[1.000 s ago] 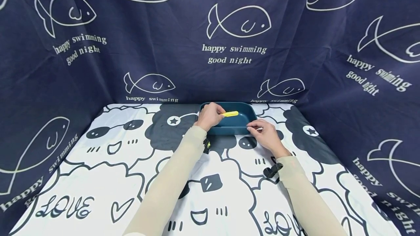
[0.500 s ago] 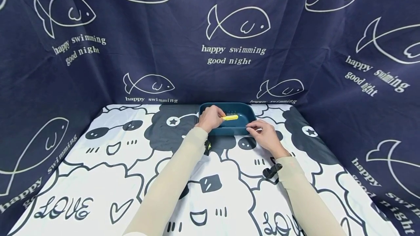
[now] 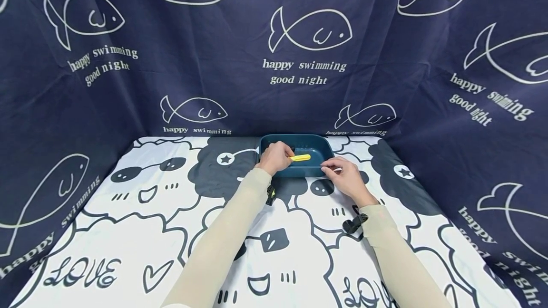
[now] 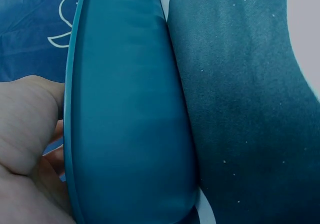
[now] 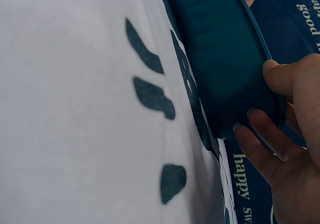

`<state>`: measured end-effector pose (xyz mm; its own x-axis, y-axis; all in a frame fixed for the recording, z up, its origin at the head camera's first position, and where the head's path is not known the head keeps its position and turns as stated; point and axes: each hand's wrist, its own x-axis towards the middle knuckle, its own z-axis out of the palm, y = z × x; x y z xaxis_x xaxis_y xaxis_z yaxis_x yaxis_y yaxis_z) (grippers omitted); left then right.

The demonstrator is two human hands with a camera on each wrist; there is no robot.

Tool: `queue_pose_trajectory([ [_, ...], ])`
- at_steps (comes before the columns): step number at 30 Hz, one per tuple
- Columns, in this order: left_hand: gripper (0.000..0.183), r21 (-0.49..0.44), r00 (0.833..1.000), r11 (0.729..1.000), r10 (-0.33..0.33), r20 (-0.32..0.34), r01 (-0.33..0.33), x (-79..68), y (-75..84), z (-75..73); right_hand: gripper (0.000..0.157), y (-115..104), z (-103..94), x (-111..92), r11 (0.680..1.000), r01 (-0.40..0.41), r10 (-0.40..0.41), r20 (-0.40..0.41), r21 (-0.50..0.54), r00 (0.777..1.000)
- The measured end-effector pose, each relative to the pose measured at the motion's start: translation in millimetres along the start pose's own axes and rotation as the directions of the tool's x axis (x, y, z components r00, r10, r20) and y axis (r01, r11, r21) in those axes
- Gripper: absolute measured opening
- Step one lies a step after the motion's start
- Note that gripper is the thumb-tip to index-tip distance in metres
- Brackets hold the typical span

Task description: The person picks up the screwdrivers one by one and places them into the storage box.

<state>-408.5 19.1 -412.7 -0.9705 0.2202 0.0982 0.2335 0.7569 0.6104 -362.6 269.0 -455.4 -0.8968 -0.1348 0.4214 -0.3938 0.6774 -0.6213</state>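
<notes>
A dark teal basin [image 3: 299, 171] stands at the far edge of the cloth-covered table. My left hand [image 3: 276, 157] reaches over its left side and holds a slim yellow handle-like piece [image 3: 301, 158] inside the basin. Whatever lies under that piece is too small to tell. In the left wrist view the basin's outer wall [image 4: 125, 104] hides most of the fingers of my left hand [image 4: 30, 139]. At the basin's front right corner, my right hand [image 3: 344, 177] holds the rim. In the right wrist view, my right hand [image 5: 295, 129] has its thumb on the rim and fingertips against the outside.
White cloth [image 3: 107, 232] with black cartoon drawings covers the table. A navy curtain [image 3: 239, 51] with fish drawings and lettering rises right behind the basin and along both sides. A black wrist-worn device [image 3: 355, 224] sits on the right wrist.
Inside the basin, the left hand and the yellow piece have shifted slightly toward the near wall. My right hand has kept its place on the rim.
</notes>
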Motion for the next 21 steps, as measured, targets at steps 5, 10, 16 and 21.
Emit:
queue_pose_trajectory([
  [5, 0.017, -0.011, 1.000, 1.000, 0.012, -0.011, -0.012, -1.0, -0.1, -1.1, 0.012, -0.6, 0.4, -0.6, 1.000, 0.001, -0.001, -0.002, 0.001, 1.000],
  [10, 0.018, -0.041, 0.999, 0.999, 0.016, -0.029, -0.018, -0.4, -2.7, -2.2, 0.010, -0.5, 0.4, 0.0, 1.000, 0.005, -0.005, -0.003, 0.001, 1.000],
  [16, 0.020, -0.069, 0.999, 0.997, 0.037, -0.037, -0.039, -2.6, -3.6, -5.4, 0.012, -0.2, -0.4, -1.2, 1.000, 0.000, 0.000, 0.001, -0.009, 1.000],
  [21, 0.021, -0.086, 0.997, 0.995, 0.051, -0.051, -0.055, -7.8, -2.4, -13.1, 0.012, -0.7, -0.7, -1.1, 1.000, 0.002, -0.002, 0.003, -0.010, 1.000],
])
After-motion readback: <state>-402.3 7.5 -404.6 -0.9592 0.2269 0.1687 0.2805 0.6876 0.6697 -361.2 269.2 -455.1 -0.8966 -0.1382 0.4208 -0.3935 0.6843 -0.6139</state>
